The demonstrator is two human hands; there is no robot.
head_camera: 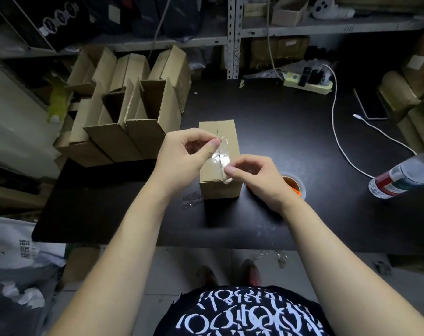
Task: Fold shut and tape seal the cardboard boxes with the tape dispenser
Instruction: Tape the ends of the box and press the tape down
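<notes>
A small closed cardboard box [226,132] stands on the black table [279,132], its top flaps folded shut along a centre seam. A strip of clear tape [220,157] stretches over that seam between my hands. My left hand [184,154] pinches the far end of the strip between thumb and forefinger above the box. The near end is pinched by my right hand [253,175] at the box's front edge. An orange-cored tape roll [294,184] lies on the table just right of the box, partly hidden behind my right hand.
Several open empty cardboard boxes [131,117] are stacked at the table's left rear. A plastic bottle [405,177] lies at the right edge. A white cable [339,132], a power strip [308,82] and a phone [371,105] sit at the back right. Shelving rises behind the table.
</notes>
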